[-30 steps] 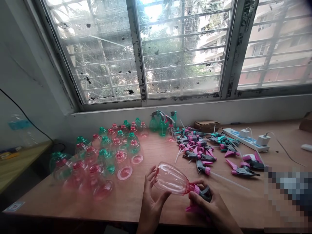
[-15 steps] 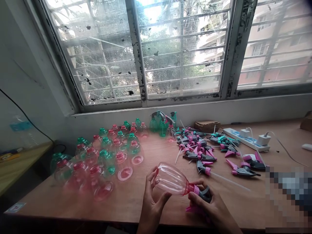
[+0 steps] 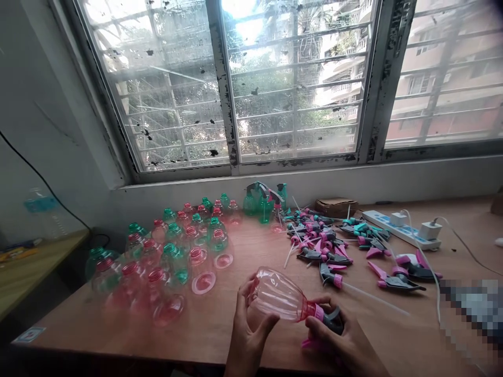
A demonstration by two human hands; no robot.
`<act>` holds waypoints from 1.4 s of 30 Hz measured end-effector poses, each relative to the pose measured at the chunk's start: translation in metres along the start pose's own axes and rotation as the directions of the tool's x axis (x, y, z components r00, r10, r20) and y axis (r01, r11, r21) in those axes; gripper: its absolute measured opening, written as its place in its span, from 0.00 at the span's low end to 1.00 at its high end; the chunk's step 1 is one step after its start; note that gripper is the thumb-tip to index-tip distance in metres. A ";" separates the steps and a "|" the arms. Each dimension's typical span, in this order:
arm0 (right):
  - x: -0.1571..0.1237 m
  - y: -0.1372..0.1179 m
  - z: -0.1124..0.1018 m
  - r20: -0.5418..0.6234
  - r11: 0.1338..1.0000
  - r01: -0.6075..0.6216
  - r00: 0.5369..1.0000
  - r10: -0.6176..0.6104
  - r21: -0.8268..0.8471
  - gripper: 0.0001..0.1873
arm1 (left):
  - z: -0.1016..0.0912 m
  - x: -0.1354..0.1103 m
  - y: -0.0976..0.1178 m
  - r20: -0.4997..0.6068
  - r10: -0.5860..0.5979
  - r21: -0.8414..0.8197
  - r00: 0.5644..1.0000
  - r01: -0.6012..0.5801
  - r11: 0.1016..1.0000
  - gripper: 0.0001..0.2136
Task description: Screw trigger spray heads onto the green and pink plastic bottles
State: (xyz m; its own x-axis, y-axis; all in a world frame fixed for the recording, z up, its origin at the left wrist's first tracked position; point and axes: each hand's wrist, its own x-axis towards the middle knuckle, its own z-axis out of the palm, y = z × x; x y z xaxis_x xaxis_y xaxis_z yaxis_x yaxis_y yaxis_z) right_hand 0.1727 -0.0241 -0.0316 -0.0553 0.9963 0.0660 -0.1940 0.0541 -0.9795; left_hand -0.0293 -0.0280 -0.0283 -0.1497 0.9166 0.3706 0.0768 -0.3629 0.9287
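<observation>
A clear pink plastic bottle (image 3: 280,296) lies on its side above the near edge of the wooden table (image 3: 243,246). My left hand (image 3: 247,335) cups its body from below, fingers curled round it. My right hand (image 3: 338,343) is closed on the grey and pink trigger sprayer head (image 3: 329,317) that sits on the bottle's neck. A pink trigger lever shows under that hand.
Several empty pink and green bottles (image 3: 173,256) stand at the left. Loose trigger sprayers (image 3: 334,246) with dip tubes lie at centre right, three assembled spray bottles (image 3: 263,201) by the window wall. A white power strip (image 3: 401,230) with chargers and a small cardboard box (image 3: 336,207) lie beyond.
The view has tipped slightly, so everything sits a little lower and to the right in the picture. Both hands keep the same hold on bottle and sprayer head.
</observation>
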 end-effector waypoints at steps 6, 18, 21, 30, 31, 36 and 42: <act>0.003 0.001 -0.005 -0.021 1.000 0.024 0.999 -0.025 -0.017 0.24 | 0.003 0.001 0.018 0.023 0.053 0.149 0.998 -0.056 0.987 0.24; -0.001 0.001 -0.001 -0.001 0.999 0.025 1.000 -0.025 -0.034 0.23 | 0.002 0.000 0.006 -0.007 -0.037 0.061 0.999 0.038 0.997 0.29; 0.000 -0.003 -0.002 -0.038 0.999 0.045 0.998 -0.046 -0.028 0.23 | 0.002 0.002 0.009 0.020 0.059 0.121 0.998 -0.061 0.991 0.29; 0.001 -0.001 -0.004 0.004 0.999 0.030 1.000 -0.030 -0.045 0.22 | 0.001 -0.001 0.007 0.036 -0.022 0.121 0.999 0.018 0.992 0.33; 0.002 -0.001 -0.005 0.006 0.998 0.023 1.000 -0.023 -0.050 0.23 | 0.001 0.000 0.007 0.034 -0.011 0.138 0.999 0.006 0.990 0.31; 0.005 0.002 -0.008 0.011 1.000 0.011 1.000 -0.011 -0.008 0.23 | 0.001 0.003 0.006 0.023 0.081 0.210 0.996 -0.084 0.974 0.28; 0.004 0.004 -0.006 0.015 0.999 0.008 1.000 -0.008 -0.037 0.24 | 0.001 -0.001 0.005 -0.014 0.005 0.080 1.000 -0.004 0.997 0.27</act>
State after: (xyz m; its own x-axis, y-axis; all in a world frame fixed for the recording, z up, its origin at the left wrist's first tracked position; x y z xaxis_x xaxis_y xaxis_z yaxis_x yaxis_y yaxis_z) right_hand 0.1776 -0.0192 -0.0367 -0.0688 0.9947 0.0764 -0.1577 0.0648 -0.9854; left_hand -0.0279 -0.0304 -0.0237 -0.1634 0.9123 0.3754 0.1562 -0.3518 0.9229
